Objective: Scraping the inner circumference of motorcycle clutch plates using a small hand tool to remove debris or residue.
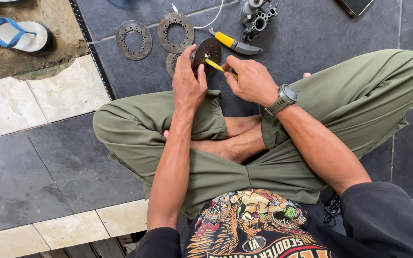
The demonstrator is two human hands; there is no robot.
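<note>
Two discs [134,39] on floor left of held disc [208,51]; knife [235,44] just right, carb body [258,16] behind.

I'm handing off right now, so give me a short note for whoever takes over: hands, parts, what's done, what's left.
Left hand: holds the round metal disc upright on the dark floor tile.
Right hand: grips a thin yellow tool, tip on the disc's face.
Nearby: two toothed ring plates lie flat beyond the disc, a third plate partly hidden behind the left hand, a yellow-handled knife, a metal carburetor body.
Done: cannot tell.
Left: the disc is in work; the plates lie untouched.
</note>
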